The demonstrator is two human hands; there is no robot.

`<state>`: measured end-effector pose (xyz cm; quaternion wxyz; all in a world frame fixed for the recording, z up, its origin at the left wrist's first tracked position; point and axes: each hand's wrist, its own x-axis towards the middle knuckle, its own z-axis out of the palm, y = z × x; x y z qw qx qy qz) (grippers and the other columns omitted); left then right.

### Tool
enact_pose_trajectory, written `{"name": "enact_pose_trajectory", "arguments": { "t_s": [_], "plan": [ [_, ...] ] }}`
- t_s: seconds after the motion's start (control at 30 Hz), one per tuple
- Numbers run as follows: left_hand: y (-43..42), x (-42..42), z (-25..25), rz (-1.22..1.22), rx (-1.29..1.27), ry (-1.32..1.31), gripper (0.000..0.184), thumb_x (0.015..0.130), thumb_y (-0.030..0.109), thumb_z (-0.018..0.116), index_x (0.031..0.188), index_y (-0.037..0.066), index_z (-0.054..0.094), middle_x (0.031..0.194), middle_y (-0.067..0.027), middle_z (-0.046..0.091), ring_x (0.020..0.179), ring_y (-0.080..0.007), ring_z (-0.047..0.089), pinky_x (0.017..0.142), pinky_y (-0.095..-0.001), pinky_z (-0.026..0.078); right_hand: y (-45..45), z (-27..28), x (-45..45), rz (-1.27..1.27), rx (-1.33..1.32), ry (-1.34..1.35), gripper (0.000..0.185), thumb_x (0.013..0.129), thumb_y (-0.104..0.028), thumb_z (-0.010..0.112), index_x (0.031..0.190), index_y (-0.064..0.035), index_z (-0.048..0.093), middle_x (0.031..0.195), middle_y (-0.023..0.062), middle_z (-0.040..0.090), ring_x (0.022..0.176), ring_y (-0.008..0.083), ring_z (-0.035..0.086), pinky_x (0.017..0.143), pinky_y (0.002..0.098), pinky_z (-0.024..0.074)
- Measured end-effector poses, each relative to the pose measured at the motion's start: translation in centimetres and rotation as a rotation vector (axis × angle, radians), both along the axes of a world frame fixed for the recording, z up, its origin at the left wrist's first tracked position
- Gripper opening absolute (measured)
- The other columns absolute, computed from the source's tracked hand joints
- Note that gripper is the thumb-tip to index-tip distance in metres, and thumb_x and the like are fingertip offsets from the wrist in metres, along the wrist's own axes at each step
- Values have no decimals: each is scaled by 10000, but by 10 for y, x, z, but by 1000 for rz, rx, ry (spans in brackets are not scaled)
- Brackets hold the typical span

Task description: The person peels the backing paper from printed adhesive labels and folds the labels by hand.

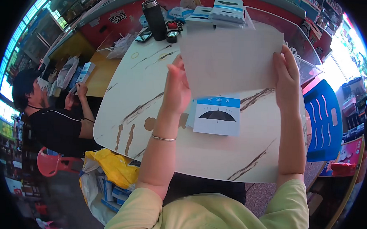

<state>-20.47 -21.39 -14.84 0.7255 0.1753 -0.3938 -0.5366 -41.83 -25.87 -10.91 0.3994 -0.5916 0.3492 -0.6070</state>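
Note:
A blank pale sheet (232, 61) is held up over the table, its right edge between the thumb and fingers of my right hand (287, 75). At the sheet's left edge is my left hand (178, 88), its thumb pointing up and its fingers partly hidden behind the sheet. Below the sheet, a stack of cards with a black umbrella picture and a blue band (216, 125) lies on the marble-patterned table (206, 155). Part of that stack's top is covered by the sheet.
A black bottle (154, 20), a phone (143, 35) and a round black lid (173, 36) stand at the back. More umbrella-printed stacks (227, 13) are behind the sheet. A seated person (50, 114) is at the left, a blue chair (324, 121) at the right, bags (111, 168) below.

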Motion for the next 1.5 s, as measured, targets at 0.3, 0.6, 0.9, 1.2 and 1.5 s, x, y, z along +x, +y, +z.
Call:
{"name": "enact_pose_trajectory", "arguments": {
  "t_s": [0.3,0.6,0.9,1.2,1.5],
  "plan": [
    [0,10,-9,-296,151,-810,177,821,212,614,870,43,598,735,13,582,628,-22,502,561,-163,389,4,10,-9,-318,-496,692,241,824,-102,552,1063,-123,571,896,77,612,796,200,579,725,299,452],
    [3,-16,-4,-126,295,-406,163,880,229,528,939,82,492,704,-14,585,564,-45,517,456,-194,422,32,-14,34,58,-774,867,148,674,-152,677,794,-146,592,772,-3,529,746,181,536,682,323,392],
    [2,-7,-6,9,213,-665,245,827,218,589,840,5,468,571,-50,584,520,-71,548,440,-202,447,29,-21,37,152,-740,893,122,683,-149,665,776,-161,587,753,-28,526,721,152,536,714,300,390],
    [4,-6,-4,-12,317,-641,238,818,190,591,768,48,406,583,-58,578,521,-90,564,474,-202,453,33,-25,41,86,-841,979,142,666,-107,665,756,-135,558,749,-25,525,711,157,528,693,295,400],
    [3,-5,-5,-23,321,-609,236,813,169,581,742,53,388,579,-63,575,521,-96,566,476,-206,465,27,-28,40,183,-794,920,147,674,-97,658,775,-121,554,751,-4,527,700,175,523,646,307,420]
  ]
}}
